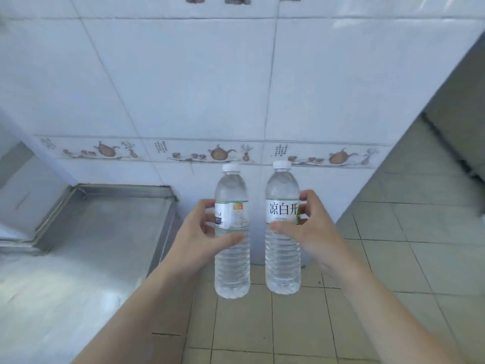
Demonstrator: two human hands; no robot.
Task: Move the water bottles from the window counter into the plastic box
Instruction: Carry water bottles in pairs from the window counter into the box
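Note:
Two clear water bottles with white caps are held upright in the air over the tiled floor. My left hand (199, 232) grips the left bottle (232, 264) around its white label, thumb in front. My right hand (307, 229) grips the right bottle (283, 258), which carries a white label with large black characters. The bottles stand side by side with a narrow gap between them. Neither the window counter nor the plastic box is in view.
A steel counter (65, 258) with a raised rim fills the left side. A white tiled wall (210, 88) with a teapot-pattern border stands straight ahead. Beige floor tiles (420, 258) run to the right, past a grey cabinet side (462, 101).

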